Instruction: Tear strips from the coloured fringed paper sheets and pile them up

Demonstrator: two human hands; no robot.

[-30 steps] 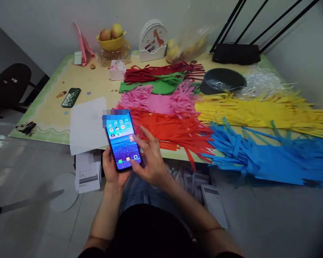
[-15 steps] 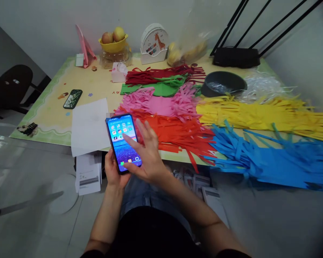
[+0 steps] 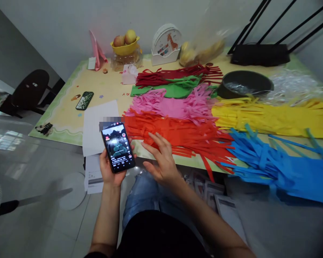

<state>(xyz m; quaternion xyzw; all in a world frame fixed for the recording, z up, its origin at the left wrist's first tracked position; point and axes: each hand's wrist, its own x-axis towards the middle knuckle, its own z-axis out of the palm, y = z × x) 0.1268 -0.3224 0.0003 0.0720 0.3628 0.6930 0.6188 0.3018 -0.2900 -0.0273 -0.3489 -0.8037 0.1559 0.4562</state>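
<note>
A lit smartphone point(image 3: 117, 148) rests upright in my left hand point(image 3: 111, 172), whose fingers wrap round its back and edges. Its screen shows a dark scene with icons down the right side. To the right of the phone, my right hand point(image 3: 161, 159) hovers with fingers apart, holding nothing. Beyond that hand lies a bundle of fringed orange-red strips point(image 3: 174, 134) on the table. Behind the phone is a white paper sheet point(image 3: 95, 116), partly hidden by it.
On the table point(image 3: 61, 123) are fringed bundles in pink point(image 3: 174, 105), green, dark red, yellow point(image 3: 261, 116) and blue point(image 3: 290, 172). Farther back stand a dark bowl point(image 3: 244, 89), a black router point(image 3: 260, 55) and a fruit bowl point(image 3: 125, 48). A second phone point(image 3: 84, 100) lies left.
The phone screen has gone from a blue home screen with app icons to a dark video-like scene. My right hand has moved off the screen to the right. The view has shifted slightly left.
</note>
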